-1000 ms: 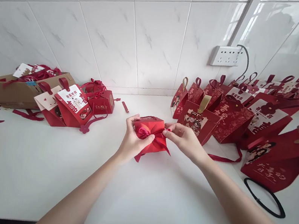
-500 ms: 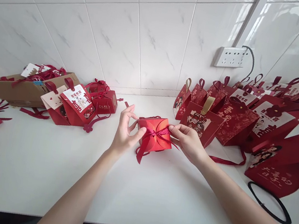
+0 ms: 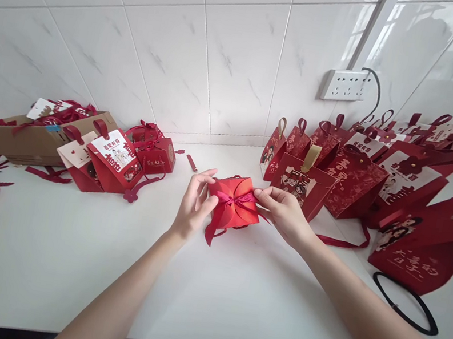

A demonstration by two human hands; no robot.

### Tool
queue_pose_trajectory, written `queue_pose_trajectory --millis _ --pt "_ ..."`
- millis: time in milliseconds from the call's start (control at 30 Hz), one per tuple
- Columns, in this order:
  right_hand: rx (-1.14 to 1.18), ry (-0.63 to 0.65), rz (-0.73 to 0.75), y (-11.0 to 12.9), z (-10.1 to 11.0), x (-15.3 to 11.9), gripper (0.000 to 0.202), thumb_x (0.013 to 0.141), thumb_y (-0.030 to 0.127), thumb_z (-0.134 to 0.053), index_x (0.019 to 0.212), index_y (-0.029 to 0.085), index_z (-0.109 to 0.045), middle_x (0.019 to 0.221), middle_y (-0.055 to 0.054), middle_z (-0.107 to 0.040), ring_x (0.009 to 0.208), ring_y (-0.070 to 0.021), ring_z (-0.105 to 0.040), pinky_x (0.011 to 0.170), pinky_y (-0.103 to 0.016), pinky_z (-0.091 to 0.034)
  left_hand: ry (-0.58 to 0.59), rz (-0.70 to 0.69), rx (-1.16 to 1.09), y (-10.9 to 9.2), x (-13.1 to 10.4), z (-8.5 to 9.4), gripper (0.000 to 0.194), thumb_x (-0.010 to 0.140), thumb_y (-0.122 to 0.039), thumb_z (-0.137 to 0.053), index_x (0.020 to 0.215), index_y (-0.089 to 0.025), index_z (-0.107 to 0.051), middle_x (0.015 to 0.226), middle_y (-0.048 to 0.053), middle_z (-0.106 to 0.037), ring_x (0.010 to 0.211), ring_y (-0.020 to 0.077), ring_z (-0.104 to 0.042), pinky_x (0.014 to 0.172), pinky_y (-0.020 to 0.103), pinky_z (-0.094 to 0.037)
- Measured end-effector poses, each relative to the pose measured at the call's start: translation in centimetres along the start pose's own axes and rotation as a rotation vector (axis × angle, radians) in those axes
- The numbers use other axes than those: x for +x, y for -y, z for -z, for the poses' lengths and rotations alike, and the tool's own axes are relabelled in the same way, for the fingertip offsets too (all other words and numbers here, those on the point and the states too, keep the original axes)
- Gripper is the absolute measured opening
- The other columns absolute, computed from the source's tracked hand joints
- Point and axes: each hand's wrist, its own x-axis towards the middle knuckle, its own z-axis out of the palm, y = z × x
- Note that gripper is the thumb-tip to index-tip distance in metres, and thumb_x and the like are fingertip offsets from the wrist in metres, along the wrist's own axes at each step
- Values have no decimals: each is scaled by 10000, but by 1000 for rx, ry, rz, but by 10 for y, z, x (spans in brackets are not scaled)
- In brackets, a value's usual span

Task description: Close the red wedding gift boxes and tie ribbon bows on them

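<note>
A small red box (image 3: 240, 213) with overlapping curved flaps sits on the white table, and a dark pink ribbon bow (image 3: 233, 199) lies across its top. My left hand (image 3: 196, 202) is at the box's left side, thumb by the ribbon's left loop, fingers curved along the edge. Whether it grips the box or only touches it cannot be made out. At the right edge, my right hand (image 3: 282, 211) pinches the ribbon's right part between thumb and index finger. One ribbon tail hangs over the front of the box.
Many red gift boxes (image 3: 352, 182) stand at the right, with a black ring (image 3: 406, 304) in front. On the left are a cardboard box (image 3: 26, 143) of ribbons and several red boxes (image 3: 116, 165). A small red strip (image 3: 191, 162) lies behind my left hand. A power strip (image 3: 345, 86) is on the wall.
My left hand's fingers have come down and closer around the box's left side. My right hand keeps its pinch. The whole view has shifted slightly.
</note>
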Motion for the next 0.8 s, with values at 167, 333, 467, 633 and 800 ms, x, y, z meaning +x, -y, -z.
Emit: queue_pose_trajectory --millis 167,333,467,633,800 --pt "-12 -9 6 0 -1 1 375 640 457 -767 618 161 -537 834 -30 -661 801 -149 -626 811 -312 -503 -171 242 -49 -2 1 -11 505 703 -325 -667 1123 -261 -393 1328 97 -428 1272 260 -411 1011 440 -394" --pt "-29 0 8 1 0 0 375 648 461 -759 623 159 -539 882 -47 -665 852 -167 -627 815 -322 -506 -229 344 -70 -2 5 -8 438 670 -301 -689 997 -239 -405 1353 100 -377 1260 254 -416 968 409 -425" --pt "-27 -15 13 1 1 -1 380 642 461 -765 624 158 -535 888 -50 -659 859 -174 -627 820 -331 -511 -164 277 63 -5 5 -5 265 740 -327 -641 694 -191 -419 1184 102 -520 1175 241 -493 950 377 -420" --pt "-23 -27 16 1 1 0 370 644 458 -766 637 160 -547 867 -47 -654 849 -169 -622 804 -326 -520 -141 159 150 -6 3 -5 284 785 -320 -607 594 -188 -443 1177 84 -567 1185 237 -491 925 338 -412" --pt "10 -8 0 1 3 1 370 646 452 -768 627 161 -542 839 -39 -662 844 -164 -627 818 -323 -515 -114 147 99 -1 2 -3 258 812 -305 -574 619 -189 -448 1214 71 -552 1148 236 -515 901 340 -404"
